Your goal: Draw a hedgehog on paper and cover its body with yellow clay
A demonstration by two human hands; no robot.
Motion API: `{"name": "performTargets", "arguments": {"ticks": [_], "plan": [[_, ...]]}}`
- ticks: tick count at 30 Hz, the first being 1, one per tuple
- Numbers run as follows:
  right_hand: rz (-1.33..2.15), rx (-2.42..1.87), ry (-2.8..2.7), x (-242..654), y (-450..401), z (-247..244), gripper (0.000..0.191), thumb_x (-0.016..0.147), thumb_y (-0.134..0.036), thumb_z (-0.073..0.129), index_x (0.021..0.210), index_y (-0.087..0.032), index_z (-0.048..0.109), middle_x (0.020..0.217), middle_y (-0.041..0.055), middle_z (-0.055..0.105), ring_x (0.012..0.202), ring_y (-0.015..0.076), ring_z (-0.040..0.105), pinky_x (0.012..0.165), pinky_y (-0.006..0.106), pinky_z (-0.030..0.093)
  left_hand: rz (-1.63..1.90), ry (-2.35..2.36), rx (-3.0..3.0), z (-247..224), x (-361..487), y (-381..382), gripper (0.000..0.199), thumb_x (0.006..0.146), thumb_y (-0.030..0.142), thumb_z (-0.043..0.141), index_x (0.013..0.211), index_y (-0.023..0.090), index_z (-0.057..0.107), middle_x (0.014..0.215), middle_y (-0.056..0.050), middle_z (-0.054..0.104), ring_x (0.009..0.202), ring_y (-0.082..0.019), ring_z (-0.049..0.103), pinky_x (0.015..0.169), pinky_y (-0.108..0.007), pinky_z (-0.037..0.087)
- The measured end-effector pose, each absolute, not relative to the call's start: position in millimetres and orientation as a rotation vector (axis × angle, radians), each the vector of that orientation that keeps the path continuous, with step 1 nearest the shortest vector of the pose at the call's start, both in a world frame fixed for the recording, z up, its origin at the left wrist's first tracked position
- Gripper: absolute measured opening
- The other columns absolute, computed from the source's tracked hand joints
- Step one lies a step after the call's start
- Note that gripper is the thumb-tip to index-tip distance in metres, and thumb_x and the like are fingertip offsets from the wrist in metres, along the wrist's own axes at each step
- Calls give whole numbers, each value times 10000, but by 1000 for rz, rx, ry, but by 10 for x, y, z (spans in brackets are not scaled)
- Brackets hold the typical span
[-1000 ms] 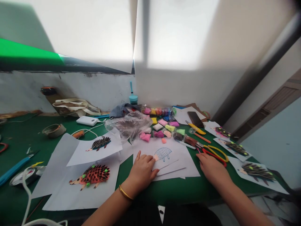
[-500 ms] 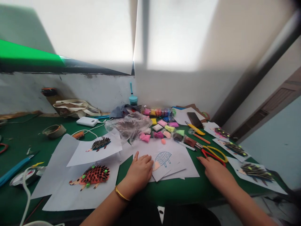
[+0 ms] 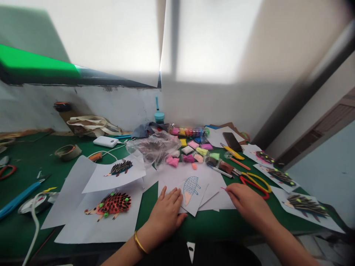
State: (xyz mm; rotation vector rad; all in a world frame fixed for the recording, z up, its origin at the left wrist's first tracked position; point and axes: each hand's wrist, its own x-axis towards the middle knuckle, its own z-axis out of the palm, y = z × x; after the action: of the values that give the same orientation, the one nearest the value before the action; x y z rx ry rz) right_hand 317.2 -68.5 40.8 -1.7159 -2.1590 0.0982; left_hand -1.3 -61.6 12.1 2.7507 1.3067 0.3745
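Observation:
My left hand (image 3: 168,208) lies flat with its fingers apart on the left edge of the white papers. Beside its fingertips is a sheet with a blue-outlined hedgehog drawing (image 3: 191,186), its pointed face filled in peach. My right hand (image 3: 245,199) is at the right edge of these papers, thumb and fingers pinched on a thin pink piece (image 3: 223,188) that sticks out to the left. A small peach clay lump (image 3: 194,166) rests above the drawing. Several small packs of coloured clay, one of them pink (image 3: 172,161), lie behind it.
Red and yellow scissors (image 3: 256,183), a white pen (image 3: 220,171) and a yellow cutter (image 3: 233,152) lie on the right. Finished hedgehog pictures (image 3: 112,205) are at left and right. A clear plastic bag (image 3: 154,147), tape roll (image 3: 68,152) and blue cutter (image 3: 20,199) are further left.
The drawing sheet has turned, so the face now points down. My right hand has moved slightly left, with the pink piece now showing at its fingertips. My left hand has shifted slightly down.

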Motion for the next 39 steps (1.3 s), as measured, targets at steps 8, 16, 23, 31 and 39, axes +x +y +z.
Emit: {"name": "performTargets", "arguments": {"ticks": [8,16,23,31,39], "plan": [[426,-1528,-1902,2745,-667,383,291,956,-411,427,1011,-234,651,911,51,691,850,211,640,749,312,501,359,1388,2752,186,62,-687,536,781,532,682,1196,207,584,1068,-83,629,1031,-292,554,1163,-572,214],[901,-1374,-1696,2482,-583,188,270,936,-447,445,948,-209,571,729,-5,624,688,166,586,662,284,477,359,1450,2754,162,183,-672,644,786,604,643,1242,155,571,1135,-126,607,1070,-320,534,1163,-592,200],[1041,-1365,-1751,2416,-429,180,254,875,-404,548,963,-207,683,969,60,726,935,220,661,878,350,501,426,1453,2712,165,212,-645,464,812,526,652,1115,176,620,1174,-120,619,1130,-313,549,1159,-557,258],[925,-1370,-1793,2331,-382,24,270,869,-367,560,1039,-212,701,1072,72,720,999,236,656,903,367,507,396,1498,2676,121,220,-624,463,814,438,666,1152,129,596,1433,-235,463,1327,-385,443,1081,-569,378],[729,-1275,-1933,2337,-396,-42,219,828,-188,519,950,-217,699,941,49,707,910,203,651,825,336,514,401,1495,2658,118,225,-626,456,835,409,642,1180,115,595,1407,-250,492,1342,-383,427,1092,-565,367]]}}
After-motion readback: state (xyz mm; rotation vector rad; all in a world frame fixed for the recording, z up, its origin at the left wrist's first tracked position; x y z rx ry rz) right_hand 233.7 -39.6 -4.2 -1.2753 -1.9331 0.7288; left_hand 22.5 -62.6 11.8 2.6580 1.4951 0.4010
